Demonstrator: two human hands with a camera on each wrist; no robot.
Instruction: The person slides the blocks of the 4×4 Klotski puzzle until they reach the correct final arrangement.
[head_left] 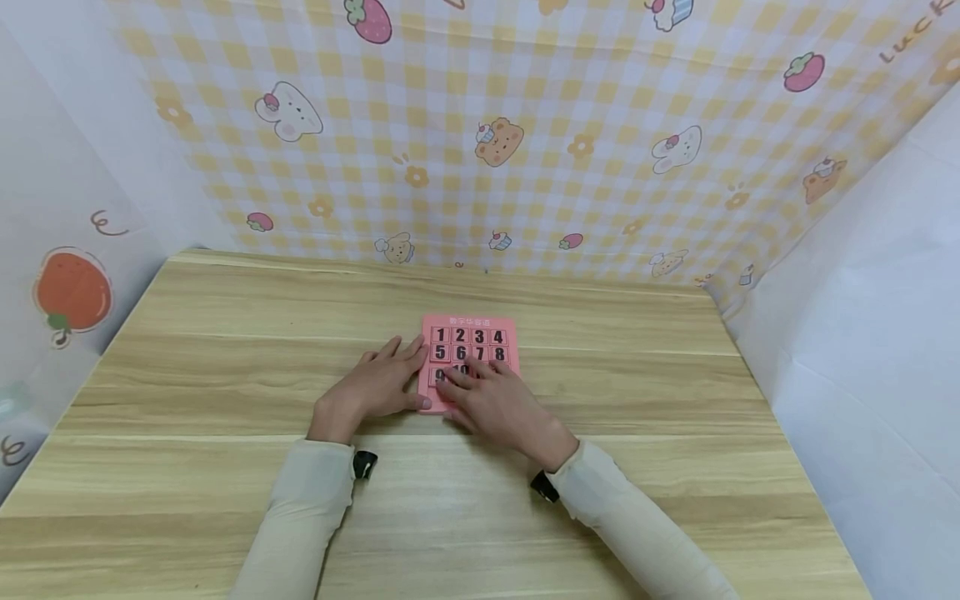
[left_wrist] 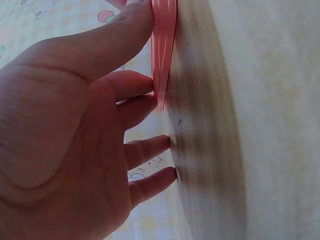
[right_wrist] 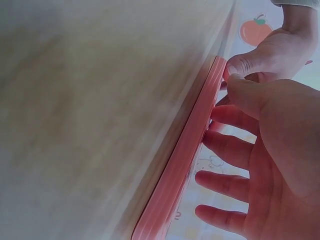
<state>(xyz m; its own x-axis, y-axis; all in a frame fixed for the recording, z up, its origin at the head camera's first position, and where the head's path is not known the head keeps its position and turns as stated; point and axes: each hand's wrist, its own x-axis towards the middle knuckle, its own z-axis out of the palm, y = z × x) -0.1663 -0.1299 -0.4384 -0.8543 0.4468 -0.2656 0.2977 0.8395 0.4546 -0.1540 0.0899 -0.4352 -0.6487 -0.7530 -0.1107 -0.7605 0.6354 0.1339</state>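
Observation:
A pink number slide puzzle (head_left: 469, 343) lies flat on the wooden table with its numbers upright in the head view. Its top rows read 1 to 4 and 5 to 8, with 9 and 10 below. My left hand (head_left: 375, 390) holds the puzzle's left side, thumb at the near left corner and fingertips along the edge. In the left wrist view, two of its fingers reach down to the table beside the puzzle. Spread over the lower tiles, my right hand (head_left: 501, 407) touches them with extended fingers and hides part of the bottom rows.
The light wooden table (head_left: 637, 383) spreads around the puzzle. Behind it hangs a yellow checked cloth (head_left: 450, 100) with cartoon prints, and white sheets (head_left: 862, 292) border both sides. Each wrist has a black strap-like device (head_left: 365, 464) near the sleeve.

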